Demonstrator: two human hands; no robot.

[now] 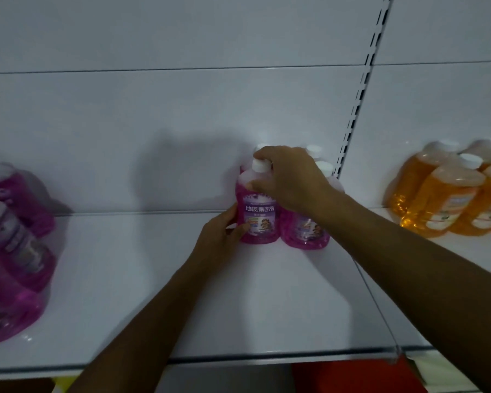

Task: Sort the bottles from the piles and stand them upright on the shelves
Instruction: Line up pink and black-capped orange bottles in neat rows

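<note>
**Two hands on one pink bottle at the back of the white shelf**

Nearest is the front lip of the white metal shelf [238, 293], running across the lower frame with a broad bare stretch of board behind it. At the left edge lies a blurred pile of pink bottles [12, 251]; at least three show, tipped over. Both forearms reach over the bare board. The left hand [219, 236] holds the lower side of the upright pink plastic bottle with a white cap and purple label [257, 211], its fingers curled against the base. The right hand [289, 180] comes over the top, thumb on the bottle's shoulder and fingers wrapped by the cap. Just beside it on the right stands a second upright pink bottle [306, 228], touching or nearly so; two more white caps show behind, so four stand in the cluster, close to the back wall and the slotted upright [360, 95]. On the next bay, well apart, stand about five orange bottles [448, 194].
</note>
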